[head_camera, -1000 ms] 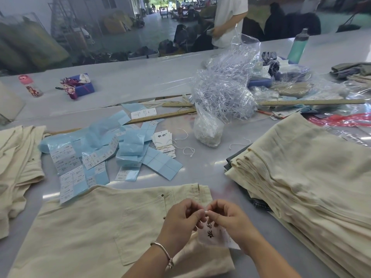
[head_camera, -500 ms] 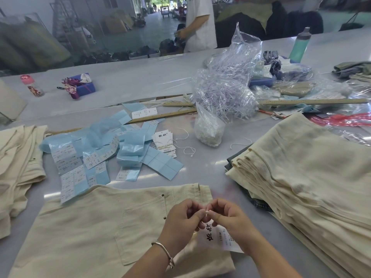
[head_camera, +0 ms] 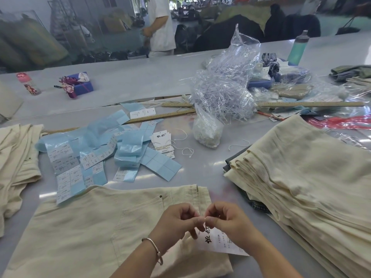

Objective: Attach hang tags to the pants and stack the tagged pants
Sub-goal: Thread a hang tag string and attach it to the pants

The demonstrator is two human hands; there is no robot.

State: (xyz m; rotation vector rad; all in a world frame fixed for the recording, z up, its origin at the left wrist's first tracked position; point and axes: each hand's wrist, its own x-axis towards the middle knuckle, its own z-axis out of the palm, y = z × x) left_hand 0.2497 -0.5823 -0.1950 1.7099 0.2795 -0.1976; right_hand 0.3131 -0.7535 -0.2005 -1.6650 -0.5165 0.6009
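Fingertips [head_camera: 197,220] of our left hand [head_camera: 176,223] and right hand [head_camera: 226,221] pinch the string above the white paper hang tag [head_camera: 218,241]; we fasten it snugly at the cream pants' [head_camera: 90,227] waistband.

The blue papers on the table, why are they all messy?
The blue label sheets lie scattered and overlapping, some curled, one strip draped over the pants. Loose strings trail beside the spare hang tags. Nothing looks torn.

Near the front edge, the left hand [head_camera: 176,221] and right hand [head_camera: 226,221] meet fingertip to fingertip, pinching at a white hang tag [head_camera: 218,242] (black characters printed on it) over cream pants [head_camera: 80,227] lying flat.
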